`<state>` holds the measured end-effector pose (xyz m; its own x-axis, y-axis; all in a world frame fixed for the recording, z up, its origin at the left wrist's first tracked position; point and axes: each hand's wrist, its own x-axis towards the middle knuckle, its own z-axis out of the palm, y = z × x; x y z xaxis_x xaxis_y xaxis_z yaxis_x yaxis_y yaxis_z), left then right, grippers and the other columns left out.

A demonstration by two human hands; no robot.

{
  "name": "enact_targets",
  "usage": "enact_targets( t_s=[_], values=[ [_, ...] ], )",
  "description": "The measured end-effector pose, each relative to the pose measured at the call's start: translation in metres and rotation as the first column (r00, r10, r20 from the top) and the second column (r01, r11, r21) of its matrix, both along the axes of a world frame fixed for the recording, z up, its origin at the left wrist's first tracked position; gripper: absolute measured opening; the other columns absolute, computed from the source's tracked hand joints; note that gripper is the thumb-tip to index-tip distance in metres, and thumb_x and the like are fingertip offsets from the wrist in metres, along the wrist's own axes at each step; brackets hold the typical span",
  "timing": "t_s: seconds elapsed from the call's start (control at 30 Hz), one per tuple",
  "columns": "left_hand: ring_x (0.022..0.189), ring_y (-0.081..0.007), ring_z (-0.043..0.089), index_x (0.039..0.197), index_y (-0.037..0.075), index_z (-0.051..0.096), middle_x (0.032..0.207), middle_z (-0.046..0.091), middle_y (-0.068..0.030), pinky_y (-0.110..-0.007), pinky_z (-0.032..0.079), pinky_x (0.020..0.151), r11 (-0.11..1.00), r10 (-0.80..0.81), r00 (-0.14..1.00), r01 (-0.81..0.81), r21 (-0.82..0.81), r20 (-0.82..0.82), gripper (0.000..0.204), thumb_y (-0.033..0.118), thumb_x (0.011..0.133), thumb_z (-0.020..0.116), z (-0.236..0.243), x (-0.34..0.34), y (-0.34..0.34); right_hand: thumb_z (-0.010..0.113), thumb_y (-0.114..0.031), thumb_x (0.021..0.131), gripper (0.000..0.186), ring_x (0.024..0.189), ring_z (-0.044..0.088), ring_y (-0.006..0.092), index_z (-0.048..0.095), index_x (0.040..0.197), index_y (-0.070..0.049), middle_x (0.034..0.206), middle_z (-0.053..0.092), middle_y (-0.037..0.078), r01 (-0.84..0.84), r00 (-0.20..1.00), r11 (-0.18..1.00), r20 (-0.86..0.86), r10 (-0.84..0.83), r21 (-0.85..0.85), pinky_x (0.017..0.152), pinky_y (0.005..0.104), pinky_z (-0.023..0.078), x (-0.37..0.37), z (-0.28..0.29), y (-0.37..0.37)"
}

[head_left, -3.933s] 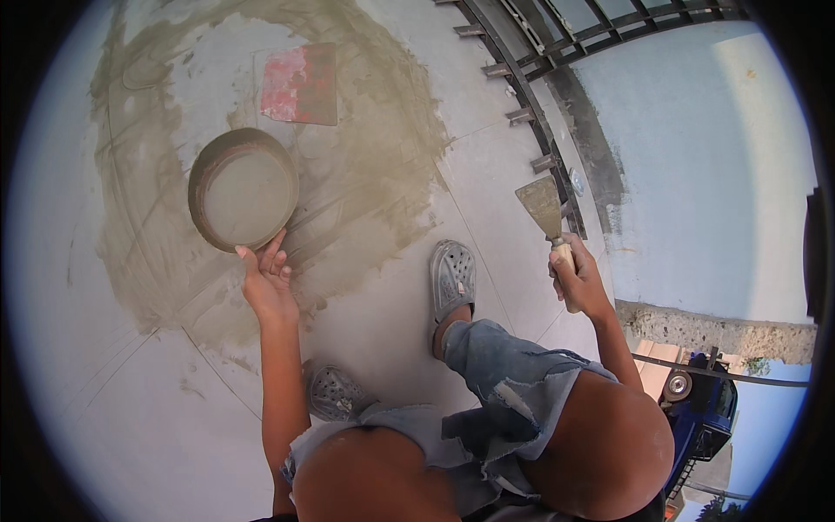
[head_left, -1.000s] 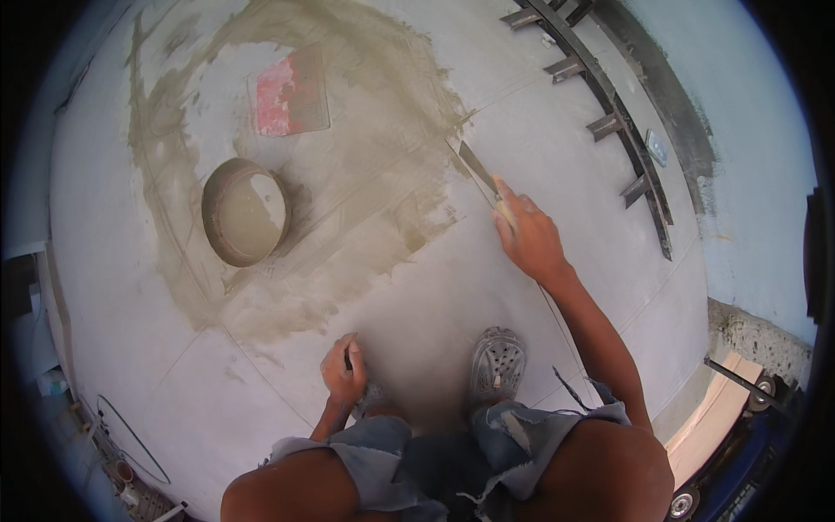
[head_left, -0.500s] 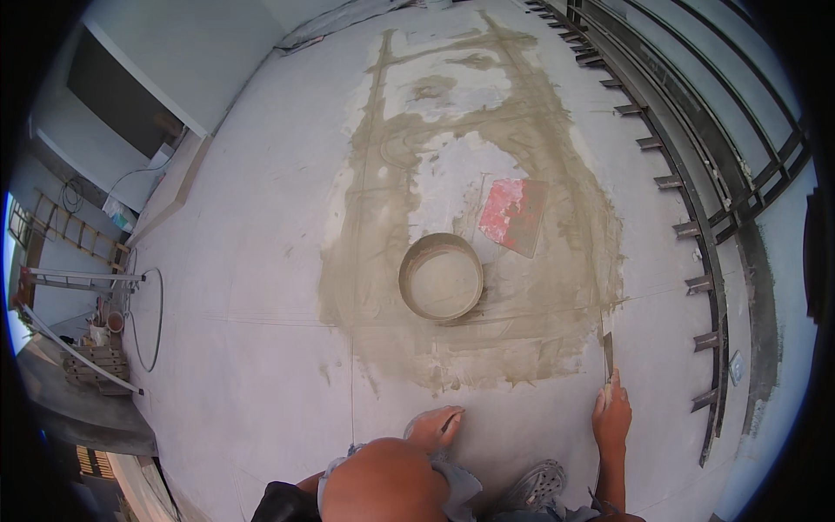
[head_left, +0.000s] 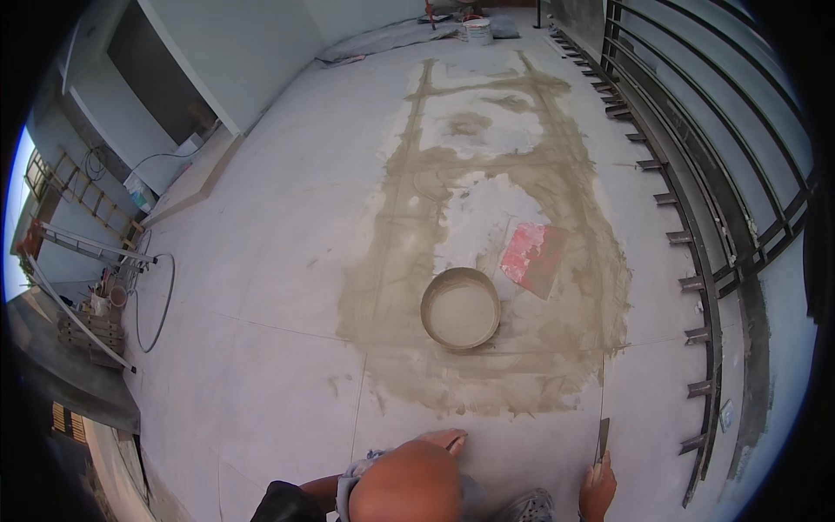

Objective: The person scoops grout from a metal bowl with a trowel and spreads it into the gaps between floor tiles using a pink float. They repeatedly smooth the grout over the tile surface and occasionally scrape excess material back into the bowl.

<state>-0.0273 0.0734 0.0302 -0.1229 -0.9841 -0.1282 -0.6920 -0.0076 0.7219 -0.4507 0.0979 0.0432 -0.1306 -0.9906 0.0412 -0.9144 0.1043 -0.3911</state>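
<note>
My right hand is closed around the handle of a putty knife. Its narrow blade points away from me, beside a straight joint line in the pale floor. My left hand rests beyond my bent knee, partly hidden by it. The left fingers are curled together, and what they hold, if anything, cannot be made out. Ahead stands a round tub holding a greyish-brown paste. Right of the tub lies a flat red square board smeared with white and brown.
Brownish paste is smeared over the pale tiled floor. Dark metal railing and a rail with short brackets run along the right. A ladder, a hose and a pail stand left. A white bucket is at the back.
The view has tipped up, so the floor and tub sit lower. My right hand with the putty knife has drawn back toward me from the smeared area. More of my left hand is hidden.
</note>
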Motion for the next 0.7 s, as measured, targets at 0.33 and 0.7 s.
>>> enact_targets(
  t_s=[0.33, 0.7],
  values=[
    [0.094, -0.0342, 0.075, 0.120, 0.009, 0.072, 0.107, 0.077, -0.0148, -0.041, 0.060, 0.085, 0.999, 0.038, 0.999, -0.038, 0.001, -0.018, 0.023, 0.024, 0.103, 0.065, 0.001, -0.012, -0.037, 0.063, -0.015, 0.101, 0.053, 0.074, 0.064, 0.0281, 0.048, 0.149, 0.002, 0.089, 0.064, 0.017, 0.115, 0.991, 0.993, 0.063, -0.117, 0.026, 0.067, 0.0397, 0.052, 0.002, -0.009, 0.029],
    [0.091, -0.0333, 0.074, 0.121, 0.009, 0.072, 0.106, 0.076, -0.0157, -0.040, 0.059, 0.083, 0.998, 0.070, 0.997, -0.070, 0.009, 0.015, 0.025, 0.025, 0.103, 0.065, -0.007, -0.004, -0.008, 0.062, -0.017, 0.102, 0.048, 0.070, 0.061, 0.0215, 0.048, 0.144, 0.003, 0.087, 0.062, 0.013, 0.279, 0.937, 0.960, 0.225, -0.266, -0.029, 0.064, 0.0355, 0.050, -0.013, -0.032, 0.053]
  ],
)
